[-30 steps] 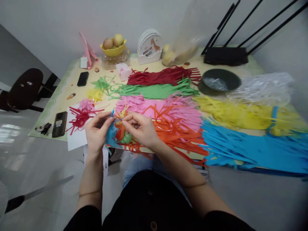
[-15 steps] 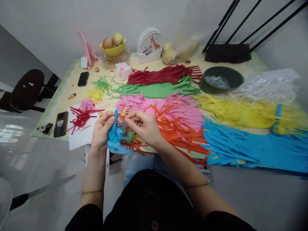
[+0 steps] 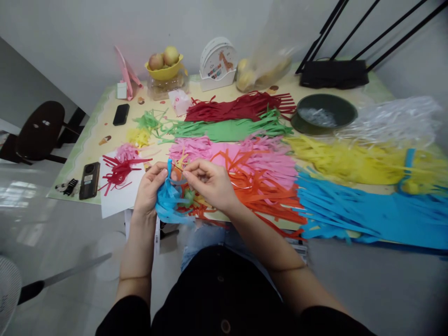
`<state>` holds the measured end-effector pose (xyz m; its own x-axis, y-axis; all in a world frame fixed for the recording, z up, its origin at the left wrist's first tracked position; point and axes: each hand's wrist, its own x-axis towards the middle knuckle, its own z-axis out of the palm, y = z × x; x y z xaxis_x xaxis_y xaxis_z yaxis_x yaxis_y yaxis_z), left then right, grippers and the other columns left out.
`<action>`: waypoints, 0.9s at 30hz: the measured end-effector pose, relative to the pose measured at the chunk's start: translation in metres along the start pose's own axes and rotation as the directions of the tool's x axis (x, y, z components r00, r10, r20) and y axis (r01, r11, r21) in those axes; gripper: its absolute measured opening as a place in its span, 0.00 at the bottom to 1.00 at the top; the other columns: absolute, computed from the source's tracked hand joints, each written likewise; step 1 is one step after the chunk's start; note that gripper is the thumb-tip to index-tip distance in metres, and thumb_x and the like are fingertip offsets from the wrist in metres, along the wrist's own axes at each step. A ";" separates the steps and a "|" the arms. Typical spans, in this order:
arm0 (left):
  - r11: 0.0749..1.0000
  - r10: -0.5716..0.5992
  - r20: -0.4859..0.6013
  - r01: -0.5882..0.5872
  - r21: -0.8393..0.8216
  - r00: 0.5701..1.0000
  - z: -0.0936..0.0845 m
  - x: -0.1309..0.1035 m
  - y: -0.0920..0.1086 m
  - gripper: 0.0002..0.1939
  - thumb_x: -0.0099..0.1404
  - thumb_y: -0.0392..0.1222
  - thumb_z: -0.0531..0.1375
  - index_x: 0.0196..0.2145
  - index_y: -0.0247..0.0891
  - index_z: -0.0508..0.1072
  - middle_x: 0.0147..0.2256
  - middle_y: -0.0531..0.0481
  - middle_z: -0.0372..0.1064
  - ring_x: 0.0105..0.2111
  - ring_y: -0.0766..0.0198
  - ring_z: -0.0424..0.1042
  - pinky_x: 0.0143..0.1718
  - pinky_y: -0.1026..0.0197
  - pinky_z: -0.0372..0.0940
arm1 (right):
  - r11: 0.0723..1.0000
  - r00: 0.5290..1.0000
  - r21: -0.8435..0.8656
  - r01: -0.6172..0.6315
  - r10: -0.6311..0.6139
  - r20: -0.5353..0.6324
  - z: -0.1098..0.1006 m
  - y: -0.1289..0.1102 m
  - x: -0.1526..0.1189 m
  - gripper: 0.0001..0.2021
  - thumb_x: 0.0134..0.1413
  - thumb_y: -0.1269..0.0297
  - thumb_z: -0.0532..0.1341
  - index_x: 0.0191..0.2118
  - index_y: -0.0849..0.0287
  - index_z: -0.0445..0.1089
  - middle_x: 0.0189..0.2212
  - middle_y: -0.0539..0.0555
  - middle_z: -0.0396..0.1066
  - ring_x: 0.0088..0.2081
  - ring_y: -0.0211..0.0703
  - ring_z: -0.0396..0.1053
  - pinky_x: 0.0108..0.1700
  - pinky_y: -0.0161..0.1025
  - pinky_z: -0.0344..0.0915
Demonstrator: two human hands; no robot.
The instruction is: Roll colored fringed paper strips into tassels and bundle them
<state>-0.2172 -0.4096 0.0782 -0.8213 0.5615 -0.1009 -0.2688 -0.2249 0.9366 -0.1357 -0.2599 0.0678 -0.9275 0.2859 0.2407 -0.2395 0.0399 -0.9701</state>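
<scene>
Left hand: the left hand pinches the top of a blue bunch between thumb and fingers, over the near edge, left of its middle.
Right hand: thumb and forefinger of the right hand are pressed together on what looks like a thin dark strand that reaches toward the blue tip; whether it passes through it cannot be told.
Slip risk: a slack left pinch could let the loose blue strips fan apart or drop off the near edge.
Snap risk: a hard right-hand pull might break the strand or tear the paper.
Near edge: orange fringe lies right of the hands, close enough that stray strips might tangle with the blue; blue fringe covers the near right corner.
Near left corner: a phone lies there, with a dark red bunch on white paper beside it.
Middle: pink fringe, with yellow fringe toward the right edge.
Farther: green fringe, then red fringe.
Far edge: a fruit bowl left, a black router right.
</scene>
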 end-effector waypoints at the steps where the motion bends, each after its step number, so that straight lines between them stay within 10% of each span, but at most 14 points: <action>1: 1.000 -0.004 0.001 0.004 -0.015 1.000 0.000 0.000 0.000 0.19 0.51 0.50 0.76 0.31 0.37 0.75 0.24 0.55 0.68 0.21 0.72 0.66 0.22 0.70 0.64 | 1.000 1.000 0.001 0.001 -0.001 0.000 0.000 0.000 0.000 0.09 0.58 0.58 0.61 0.32 0.59 0.69 0.21 0.46 0.66 0.21 0.31 0.60 0.25 0.31 0.55; 16: 0.997 -0.019 0.012 0.020 -0.071 1.000 -0.005 0.004 -0.006 0.17 0.52 0.48 0.75 0.30 0.36 0.75 0.24 0.56 0.68 0.21 0.73 0.67 0.21 0.73 0.65 | 1.000 1.000 0.009 0.006 -0.006 -0.002 0.001 0.001 0.002 0.09 0.58 0.59 0.60 0.32 0.60 0.69 0.20 0.46 0.65 0.20 0.30 0.61 0.24 0.30 0.55; 27: 0.900 0.163 0.057 -0.172 0.400 0.985 -0.005 0.003 0.001 0.15 0.58 0.51 0.71 0.30 0.36 0.78 0.28 0.49 0.77 0.26 0.66 0.73 0.29 0.67 0.67 | 0.984 0.987 0.145 -0.101 0.081 0.137 -0.004 0.011 0.010 0.12 0.59 0.54 0.63 0.37 0.59 0.68 0.20 0.44 0.68 0.18 0.30 0.61 0.22 0.29 0.59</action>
<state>-0.2226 -0.4125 0.0771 -0.8242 0.5617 0.0719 0.1002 0.0197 0.9948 -0.1466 -0.2529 0.0589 -0.9745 0.1545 0.1630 -0.1835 -0.1290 -0.9745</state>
